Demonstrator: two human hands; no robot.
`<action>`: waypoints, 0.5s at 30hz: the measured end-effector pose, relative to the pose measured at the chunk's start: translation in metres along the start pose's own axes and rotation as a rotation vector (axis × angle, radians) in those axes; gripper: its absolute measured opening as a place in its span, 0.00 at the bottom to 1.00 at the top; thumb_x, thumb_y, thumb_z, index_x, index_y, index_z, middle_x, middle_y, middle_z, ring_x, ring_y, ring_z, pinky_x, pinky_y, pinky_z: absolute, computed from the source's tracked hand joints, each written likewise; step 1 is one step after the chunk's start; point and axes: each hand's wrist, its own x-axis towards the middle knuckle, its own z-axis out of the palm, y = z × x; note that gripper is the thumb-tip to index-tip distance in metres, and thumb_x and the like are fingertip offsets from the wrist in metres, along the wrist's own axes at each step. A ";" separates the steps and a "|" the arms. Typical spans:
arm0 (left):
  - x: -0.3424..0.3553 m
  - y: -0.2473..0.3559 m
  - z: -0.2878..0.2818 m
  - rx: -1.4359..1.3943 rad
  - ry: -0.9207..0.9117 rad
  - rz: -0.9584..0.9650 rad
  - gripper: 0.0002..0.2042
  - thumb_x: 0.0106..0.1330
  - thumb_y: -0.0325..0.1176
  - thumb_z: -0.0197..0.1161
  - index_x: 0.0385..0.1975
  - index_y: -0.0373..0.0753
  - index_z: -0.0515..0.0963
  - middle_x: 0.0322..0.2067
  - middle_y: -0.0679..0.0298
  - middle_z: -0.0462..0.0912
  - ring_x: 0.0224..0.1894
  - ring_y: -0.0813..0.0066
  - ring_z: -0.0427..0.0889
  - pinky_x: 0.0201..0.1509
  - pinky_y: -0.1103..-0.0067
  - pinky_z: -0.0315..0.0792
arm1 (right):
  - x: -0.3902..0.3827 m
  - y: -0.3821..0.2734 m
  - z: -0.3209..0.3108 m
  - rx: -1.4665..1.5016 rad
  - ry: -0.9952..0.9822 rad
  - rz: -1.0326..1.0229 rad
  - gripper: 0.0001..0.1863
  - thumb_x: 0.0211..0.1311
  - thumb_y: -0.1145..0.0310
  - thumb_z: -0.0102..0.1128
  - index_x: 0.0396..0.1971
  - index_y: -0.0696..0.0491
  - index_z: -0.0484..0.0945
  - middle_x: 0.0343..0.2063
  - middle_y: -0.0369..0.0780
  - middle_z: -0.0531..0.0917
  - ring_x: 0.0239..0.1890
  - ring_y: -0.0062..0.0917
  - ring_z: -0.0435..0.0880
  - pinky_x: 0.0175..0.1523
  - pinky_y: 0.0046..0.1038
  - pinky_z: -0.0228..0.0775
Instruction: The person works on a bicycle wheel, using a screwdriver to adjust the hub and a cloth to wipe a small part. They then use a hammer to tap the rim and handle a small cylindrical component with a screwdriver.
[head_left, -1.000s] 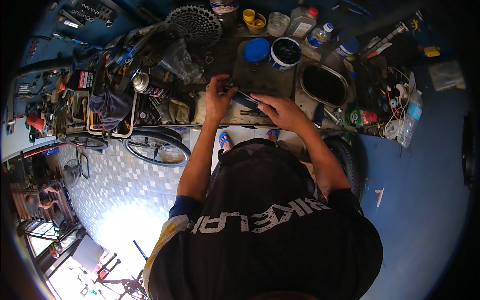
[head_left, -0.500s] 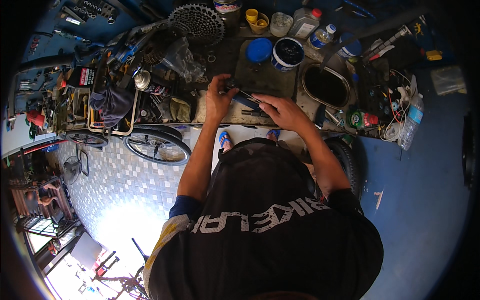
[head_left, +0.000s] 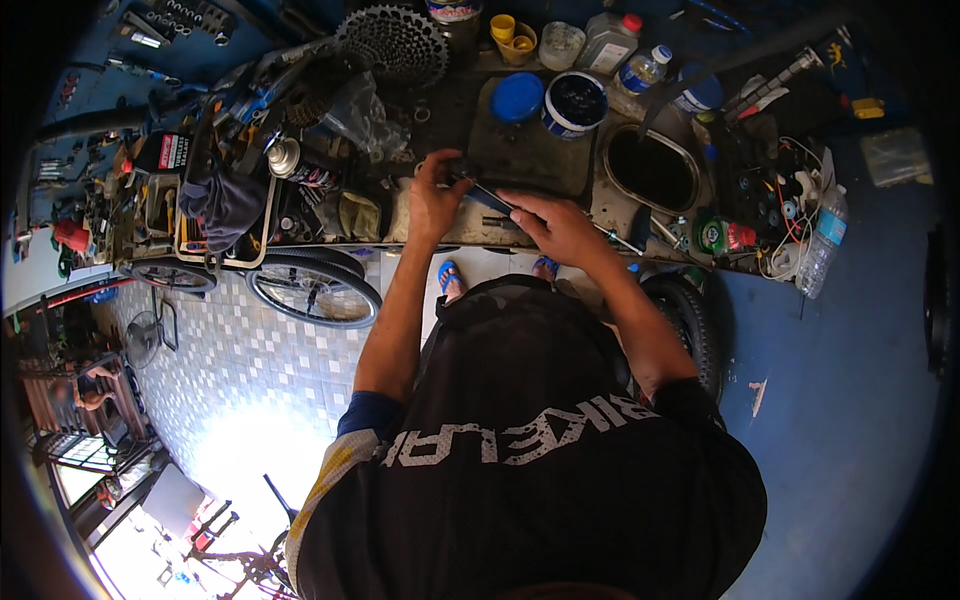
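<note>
My left hand (head_left: pixel 436 195) is closed on a small dark part (head_left: pixel 458 170) at the upper end of a long slim rod (head_left: pixel 620 238), near the front of the cluttered workbench. My right hand (head_left: pixel 550 225) is closed around the rod, which slants down to the right and shows a silver far end past my fingers. Short dark metal pieces (head_left: pixel 497 222) lie just under it. Beyond my hands are a dark mat (head_left: pixel 530 160), a blue lid (head_left: pixel 517 98), an open tub of dark grease (head_left: pixel 574 108) and an oval metal tray (head_left: pixel 692 190).
A spray can (head_left: pixel 285 162), a cloth (head_left: pixel 210 205), a cassette (head_left: pixel 390 45), bottles (head_left: pixel 827 240) and tools crowd the bench. Wheels (head_left: pixel 312 288) stand below, a fan (head_left: pixel 145 338) at left, a bicycle frame (head_left: pixel 255 565) behind. A person (head_left: pixel 95 390) is at the far left.
My right hand has shifted slightly, and more of the rod, with its silver end, now shows to the right of it. My left hand has stayed nearly in place.
</note>
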 end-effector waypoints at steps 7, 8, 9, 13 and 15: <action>-0.009 0.017 0.003 0.058 0.019 -0.051 0.25 0.55 0.27 0.79 0.54 0.41 0.81 0.33 0.61 0.88 0.35 0.71 0.86 0.43 0.74 0.78 | 0.000 -0.001 0.017 -0.116 0.102 -0.039 0.21 0.78 0.61 0.57 0.67 0.43 0.79 0.54 0.47 0.87 0.51 0.47 0.87 0.56 0.41 0.79; -0.011 0.019 0.004 0.088 0.033 -0.065 0.25 0.54 0.28 0.79 0.54 0.41 0.80 0.33 0.61 0.88 0.35 0.69 0.86 0.43 0.73 0.78 | -0.001 -0.010 0.014 -0.123 0.077 0.000 0.21 0.78 0.61 0.58 0.67 0.42 0.78 0.53 0.47 0.87 0.51 0.47 0.88 0.55 0.41 0.79; -0.010 0.020 0.005 0.087 0.055 -0.052 0.25 0.54 0.28 0.80 0.54 0.41 0.81 0.32 0.62 0.87 0.34 0.72 0.85 0.42 0.74 0.77 | -0.001 -0.015 0.012 -0.130 0.052 0.040 0.21 0.78 0.61 0.58 0.67 0.42 0.78 0.53 0.47 0.87 0.50 0.47 0.88 0.54 0.41 0.79; -0.008 0.018 0.002 0.066 0.064 -0.038 0.25 0.55 0.27 0.80 0.54 0.39 0.81 0.31 0.63 0.86 0.33 0.77 0.82 0.41 0.77 0.76 | -0.006 -0.008 0.005 -0.090 0.050 0.043 0.21 0.78 0.60 0.58 0.67 0.41 0.79 0.52 0.47 0.87 0.48 0.47 0.88 0.53 0.40 0.79; -0.007 0.015 -0.001 0.039 0.032 -0.047 0.25 0.56 0.27 0.80 0.54 0.38 0.81 0.33 0.62 0.87 0.34 0.78 0.82 0.41 0.78 0.76 | -0.007 -0.007 0.001 -0.056 0.047 0.029 0.20 0.78 0.60 0.58 0.66 0.42 0.79 0.53 0.47 0.87 0.47 0.47 0.89 0.53 0.39 0.80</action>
